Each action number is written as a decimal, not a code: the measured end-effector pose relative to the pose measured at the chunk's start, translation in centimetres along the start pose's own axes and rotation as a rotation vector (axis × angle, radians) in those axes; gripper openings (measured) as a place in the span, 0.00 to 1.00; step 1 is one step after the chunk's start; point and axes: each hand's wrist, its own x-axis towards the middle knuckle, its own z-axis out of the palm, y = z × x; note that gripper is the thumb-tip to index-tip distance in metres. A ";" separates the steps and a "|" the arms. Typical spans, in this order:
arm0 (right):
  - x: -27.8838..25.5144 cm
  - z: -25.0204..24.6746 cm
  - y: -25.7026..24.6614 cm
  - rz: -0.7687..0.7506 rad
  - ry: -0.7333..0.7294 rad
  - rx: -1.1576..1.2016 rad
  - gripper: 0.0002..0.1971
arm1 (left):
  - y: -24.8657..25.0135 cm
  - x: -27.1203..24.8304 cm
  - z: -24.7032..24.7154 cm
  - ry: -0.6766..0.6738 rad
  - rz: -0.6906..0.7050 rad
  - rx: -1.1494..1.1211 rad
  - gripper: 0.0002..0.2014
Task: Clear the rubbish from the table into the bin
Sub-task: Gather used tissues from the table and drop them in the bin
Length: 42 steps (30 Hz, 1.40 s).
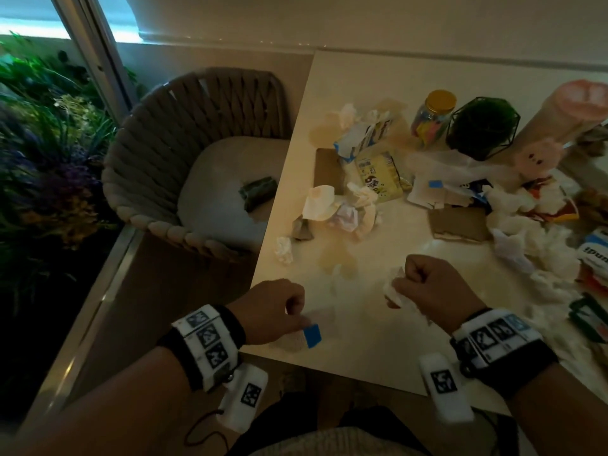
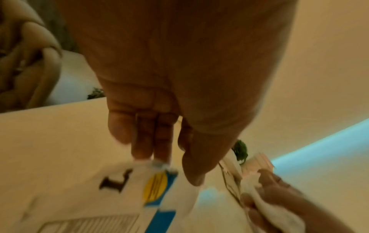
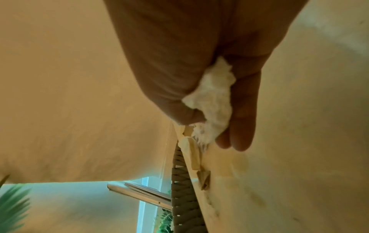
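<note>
My left hand [image 1: 297,319] is at the near left corner of the white table [image 1: 362,357]. Its fairly straight fingertips [image 2: 151,154] touch the crumpled edge of a white wrapper with a blue patch [image 1: 311,335], printed with a yellow circle [image 2: 155,187]. A gap shows between the thumb and the fingers. My right hand [image 1: 404,284] hovers above the table's near middle and grips a crumpled white tissue [image 1: 394,292] in its fist; the tissue [image 3: 211,102] bulges out between thumb and fingers. No bin is in view.
Crumpled tissues [image 1: 342,209], a yellow packet [image 1: 381,179], torn cardboard [image 1: 457,223] and wrappers litter the table's middle and right. A yellow-lidded jar [image 1: 434,116], a potted plant [image 1: 483,126] and a tall pink tube [image 1: 566,116] stand behind. A woven chair [image 1: 197,153] sits left of the table.
</note>
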 end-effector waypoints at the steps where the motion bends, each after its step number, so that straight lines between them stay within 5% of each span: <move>1: 0.5 0.1 -0.3 0.045 -0.020 0.085 0.21 | -0.5 -0.7 -0.4 -0.012 -0.005 -0.102 0.13; 4: 1.6 0.4 -1.3 0.096 -0.028 0.146 0.16 | -1.8 -1.8 -1.4 0.007 -0.077 -0.360 0.12; 7: 2.3 1.1 -1.0 0.079 -0.018 -0.017 0.09 | -1.8 -1.6 -1.2 0.143 -0.113 -0.162 0.13; 12: 1.4 2.8 0.3 0.089 -0.013 -0.182 0.12 | 0.5 -1.0 3.5 0.010 -0.098 0.290 0.45; 17: 1.9 2.7 0.5 0.084 0.042 -0.184 0.14 | 1.3 -0.1 4.9 0.025 -0.175 0.361 0.29; 20: 2.6 2.3 0.1 0.079 0.096 -0.202 0.13 | 0.5 0.0 4.7 -0.027 -0.071 0.225 0.15; 22: 2.9 2.0 -0.4 0.084 0.115 -0.202 0.11 | -0.5 -0.3 3.6 -0.013 -0.031 0.021 0.14; 26: 3.2 2.0 -1.5 0.055 0.135 -0.255 0.06 | -2.2 -0.8 -1.2 0.166 -0.031 -0.488 0.07; 30: 4.0 2.4 -2.3 0.013 0.169 -0.339 0.10 | -3.5 -0.1 -6.0 0.251 -0.076 -0.713 0.11; 33: 4.5 2.1 -2.7 -0.027 0.221 -0.354 0.10 | -3.6 0.1 -7.8 0.268 -0.082 -0.964 0.23; 38: 5.8 0.6 -2.2 -0.032 0.244 -0.332 0.09 | -4.0 0.4 -8.4 0.367 -0.114 -0.892 0.15; 42: 7.3 -0.7 -1.7 -0.041 0.148 -0.333 0.08 | -3.0 0.5 -8.5 0.600 -0.218 -0.865 0.18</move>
